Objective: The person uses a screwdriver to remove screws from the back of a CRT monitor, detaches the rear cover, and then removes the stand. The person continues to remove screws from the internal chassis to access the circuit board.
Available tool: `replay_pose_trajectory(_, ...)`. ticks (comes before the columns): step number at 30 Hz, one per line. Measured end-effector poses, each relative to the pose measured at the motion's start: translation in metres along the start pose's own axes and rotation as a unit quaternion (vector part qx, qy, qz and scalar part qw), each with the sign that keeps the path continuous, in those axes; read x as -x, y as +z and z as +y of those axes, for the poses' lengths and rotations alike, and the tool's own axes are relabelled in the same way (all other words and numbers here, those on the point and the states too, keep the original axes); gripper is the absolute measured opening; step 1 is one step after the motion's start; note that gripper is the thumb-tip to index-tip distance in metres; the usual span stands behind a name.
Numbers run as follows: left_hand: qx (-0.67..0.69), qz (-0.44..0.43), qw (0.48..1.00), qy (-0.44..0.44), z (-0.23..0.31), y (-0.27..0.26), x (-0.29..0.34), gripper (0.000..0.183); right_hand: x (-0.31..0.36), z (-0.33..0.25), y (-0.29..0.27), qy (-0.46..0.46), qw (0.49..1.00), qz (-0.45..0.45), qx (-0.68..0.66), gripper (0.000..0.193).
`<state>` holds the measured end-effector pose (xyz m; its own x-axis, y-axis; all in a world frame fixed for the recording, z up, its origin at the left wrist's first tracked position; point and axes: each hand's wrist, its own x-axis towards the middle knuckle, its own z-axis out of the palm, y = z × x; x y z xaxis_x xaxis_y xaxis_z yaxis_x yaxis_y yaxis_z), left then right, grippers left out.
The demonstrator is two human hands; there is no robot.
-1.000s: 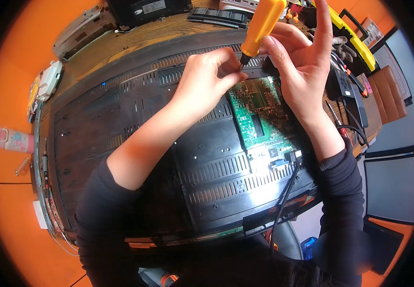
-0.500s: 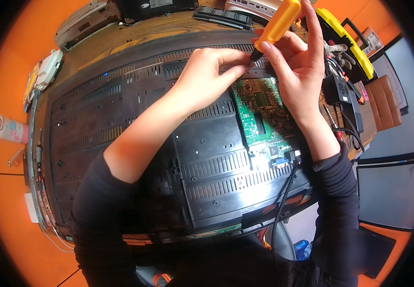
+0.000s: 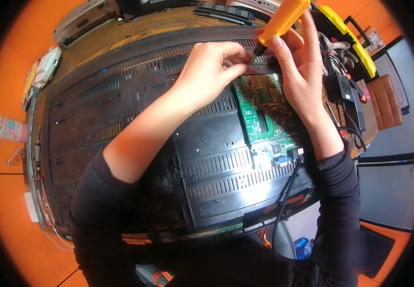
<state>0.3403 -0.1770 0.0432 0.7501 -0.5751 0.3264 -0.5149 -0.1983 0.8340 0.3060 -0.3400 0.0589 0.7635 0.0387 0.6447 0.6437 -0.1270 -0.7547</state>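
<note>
A screwdriver (image 3: 284, 21) with a thick yellow handle and a dark collar leans over the far edge of a black slotted back panel (image 3: 211, 135). My right hand (image 3: 298, 71) is closed around the lower handle, thumb and fingers on opposite sides. Its thin shaft points down and left, toward the fingertips of my left hand (image 3: 206, 69). The thumb and forefinger of that hand come together beside the shaft's tip; whatever they pinch is too small to make out. Just nearer than the tip, a green circuit board (image 3: 250, 122) is partly shaded by my right hand.
A black cable (image 3: 286, 191) runs from a plug beside the board over the panel's near edge. Right of the panel lie a black power adapter (image 3: 341, 88), gloves (image 3: 344, 53) and a yellow-edged toolbox (image 3: 364, 60). A dark bit case (image 3: 223, 15) is at the back.
My right thumb has shifted up and right along the handle, and the screwdriver tilts slightly more to the right. My left hand stays at the tip.
</note>
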Motion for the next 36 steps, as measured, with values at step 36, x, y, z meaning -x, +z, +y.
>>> replay_pose_trajectory(36,-0.05,-0.013,0.999,0.014,-0.001,-0.002,0.001,0.021,0.0,-0.007,-0.01,0.02,0.997,-0.047,0.065,0.03)
